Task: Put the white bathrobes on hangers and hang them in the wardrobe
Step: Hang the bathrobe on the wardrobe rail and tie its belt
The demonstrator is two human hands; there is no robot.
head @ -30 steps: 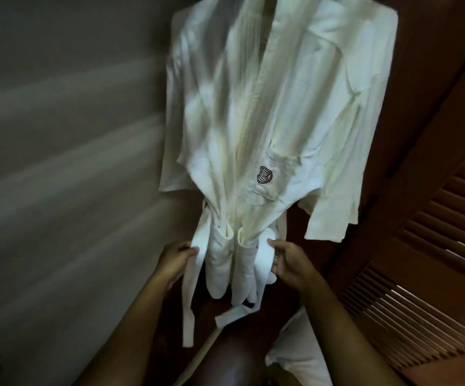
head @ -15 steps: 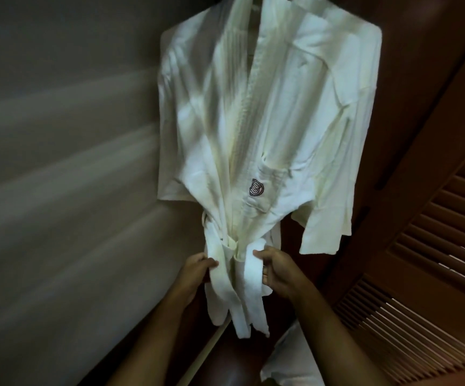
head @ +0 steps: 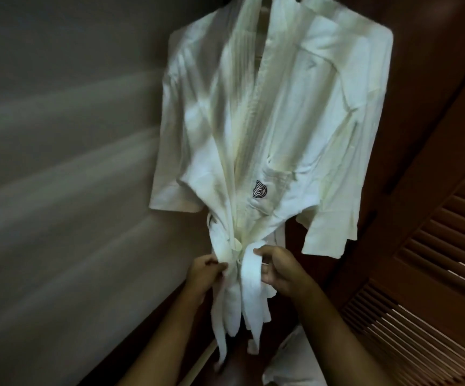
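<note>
The hanging bathrobe (head: 267, 129) fills the middle of the wardrobe opening. Left of it, bare grey wall (head: 58, 176) leaves open room. On the right, the louvred door (head: 434, 260) stands close beside the sleeve, narrowing the gap. Below, belt ends (head: 249, 296) dangle and white cloth (head: 289, 363) lies near the door's foot.

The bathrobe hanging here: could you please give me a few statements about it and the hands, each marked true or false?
1. The bathrobe hangs up high in front of the person. True.
2. Both hands hold the belt at the robe's waist. True: the left hand and right hand each pinch it.
3. The robe's chest logo is bright red. False: it is dark.
4. The louvred door stands left of the robe. False: it is on the right.
</note>
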